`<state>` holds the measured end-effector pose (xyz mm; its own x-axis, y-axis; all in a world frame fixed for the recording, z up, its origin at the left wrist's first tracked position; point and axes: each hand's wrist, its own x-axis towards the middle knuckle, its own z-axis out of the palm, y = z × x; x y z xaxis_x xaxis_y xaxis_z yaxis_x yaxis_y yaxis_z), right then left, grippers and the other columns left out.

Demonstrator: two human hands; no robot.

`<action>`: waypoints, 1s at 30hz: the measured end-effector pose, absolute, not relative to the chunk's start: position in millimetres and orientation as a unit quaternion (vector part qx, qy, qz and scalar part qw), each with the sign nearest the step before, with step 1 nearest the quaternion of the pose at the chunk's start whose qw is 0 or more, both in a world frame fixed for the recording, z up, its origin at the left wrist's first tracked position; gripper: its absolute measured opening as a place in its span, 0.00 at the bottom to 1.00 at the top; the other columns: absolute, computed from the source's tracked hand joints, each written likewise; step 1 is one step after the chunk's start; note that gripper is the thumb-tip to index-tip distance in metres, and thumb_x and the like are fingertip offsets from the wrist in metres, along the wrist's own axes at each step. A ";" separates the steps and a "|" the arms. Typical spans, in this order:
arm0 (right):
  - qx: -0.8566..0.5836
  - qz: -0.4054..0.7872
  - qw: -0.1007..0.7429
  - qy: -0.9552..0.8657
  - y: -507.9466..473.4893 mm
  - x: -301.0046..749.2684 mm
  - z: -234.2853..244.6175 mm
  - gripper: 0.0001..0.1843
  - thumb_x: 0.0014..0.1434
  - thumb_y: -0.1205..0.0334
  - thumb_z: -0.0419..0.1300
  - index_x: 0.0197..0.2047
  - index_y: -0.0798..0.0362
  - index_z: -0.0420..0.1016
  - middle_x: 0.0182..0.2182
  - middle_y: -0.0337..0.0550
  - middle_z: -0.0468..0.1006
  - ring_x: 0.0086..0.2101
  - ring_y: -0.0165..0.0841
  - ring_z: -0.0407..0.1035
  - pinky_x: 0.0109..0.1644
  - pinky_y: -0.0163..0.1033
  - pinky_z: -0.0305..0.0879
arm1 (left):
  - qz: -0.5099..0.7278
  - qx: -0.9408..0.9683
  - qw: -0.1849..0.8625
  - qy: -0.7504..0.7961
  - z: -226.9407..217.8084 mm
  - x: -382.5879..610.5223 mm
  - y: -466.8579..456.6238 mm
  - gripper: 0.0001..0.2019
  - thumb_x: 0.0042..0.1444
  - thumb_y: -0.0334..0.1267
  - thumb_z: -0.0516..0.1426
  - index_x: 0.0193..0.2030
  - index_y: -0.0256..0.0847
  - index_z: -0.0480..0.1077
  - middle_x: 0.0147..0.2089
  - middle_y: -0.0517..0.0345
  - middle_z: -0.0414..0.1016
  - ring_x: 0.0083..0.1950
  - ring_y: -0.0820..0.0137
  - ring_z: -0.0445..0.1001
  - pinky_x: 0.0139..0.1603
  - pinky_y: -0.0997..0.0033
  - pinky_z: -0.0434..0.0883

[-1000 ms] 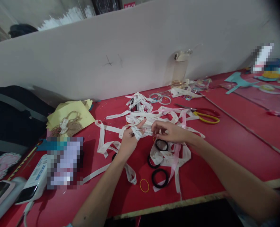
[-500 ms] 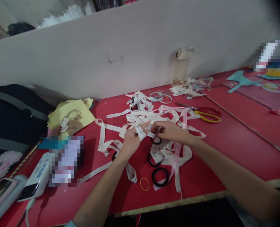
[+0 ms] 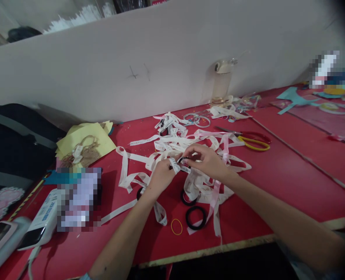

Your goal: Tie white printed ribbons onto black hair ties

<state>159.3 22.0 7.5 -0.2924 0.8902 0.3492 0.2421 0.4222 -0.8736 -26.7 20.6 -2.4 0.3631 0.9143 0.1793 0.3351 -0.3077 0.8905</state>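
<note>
My left hand [image 3: 163,174] is closed on a white printed ribbon [image 3: 175,165], which wraps across its fingers. Pinched in the fingertips of my right hand [image 3: 206,158] is a black hair tie [image 3: 183,160], held up against the ribbon where the two hands meet. Fingers partly hide both. Under and around the hands lies a loose tangle of white printed ribbon [image 3: 194,186], with a pink ribbon strip [image 3: 218,190] running through it. Nearer me, another black hair tie [image 3: 196,218] lies flat beside a yellow rubber band [image 3: 176,227].
Scissors [image 3: 252,143] with yellow and red handles lie to the right. Behind the ribbons stands a clear bottle [image 3: 221,83] by the grey partition [image 3: 102,74]. Yellow paper [image 3: 82,136], a white device [image 3: 42,217] and a dark bag [image 3: 18,144] are on the left.
The black hair tie that was below my right hand is now raised between both hands. My left index finger, stretched out before, has curled in.
</note>
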 end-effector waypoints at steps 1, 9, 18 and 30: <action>-0.394 0.364 0.437 -0.722 22.1 159.7 7.9 0.06 0.54 0.67 0.59 0.37 0.52 0.73 0.36 0.42 0.75 0.37 0.32 0.70 0.40 0.37 0.69 | 0.363 0.729 0.390 0.430 -1.6 -26.6 19.9 0.19 0.54 0.31 0.54 0.52 0.42 0.74 0.52 0.54 0.77 0.53 0.61 0.74 0.56 0.63 0.66; -0.372 0.420 0.399 -0.725 22.6 158.1 6.0 0.07 0.52 0.69 0.59 0.36 0.53 0.74 0.39 0.43 0.77 0.38 0.32 0.71 0.43 0.38 0.69 | 0.323 0.783 0.301 0.438 8.0 -27.0 15.9 0.13 0.55 0.33 0.54 0.45 0.43 0.76 0.44 0.53 0.78 0.45 0.64 0.74 0.48 0.69 0.67; -0.366 0.482 0.451 -0.656 21.1 156.4 7.4 0.06 0.52 0.65 0.63 0.35 0.54 0.73 0.36 0.43 0.77 0.35 0.31 0.71 0.42 0.38 0.69 | 0.289 0.794 0.237 0.480 9.0 -27.2 9.8 0.08 0.54 0.32 0.55 0.38 0.43 0.75 0.42 0.52 0.75 0.46 0.65 0.72 0.43 0.73 0.65; -0.303 0.330 0.526 -0.723 13.6 155.1 9.5 0.05 0.61 0.65 0.55 0.39 0.51 0.71 0.36 0.44 0.70 0.36 0.32 0.67 0.41 0.40 0.67 | 0.391 0.484 0.643 0.447 2.7 -25.5 19.2 0.11 0.43 0.37 0.64 0.21 0.35 0.67 0.16 0.67 0.59 0.18 0.82 0.52 0.20 0.79 0.49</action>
<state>155.1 13.6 9.5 -0.2628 0.7857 0.5600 0.0917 0.5981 -0.7961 -25.5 19.2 2.7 0.2943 0.9355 -0.1956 -0.0710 0.2255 0.9717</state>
